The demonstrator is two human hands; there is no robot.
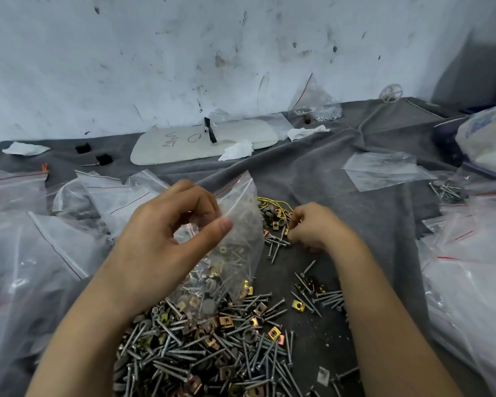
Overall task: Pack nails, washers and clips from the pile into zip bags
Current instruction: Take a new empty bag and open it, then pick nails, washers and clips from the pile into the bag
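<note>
My left hand holds a clear zip bag up by its mouth, thumb and fingers pinching the plastic. The bag hangs partly filled with screws, washers and brass clips. Its bottom rests on the big pile of nails, washers and clips at the lower middle. My right hand reaches to a smaller heap of clips and nails to the right of the bag, its curled fingers pinching small pieces there; what exactly it pinches is hidden.
A grey cloth covers the table. Filled zip bags lie on the left and more bags on the right. An empty bag lies flat at the right rear. A white pad and crumpled tissues sit by the wall.
</note>
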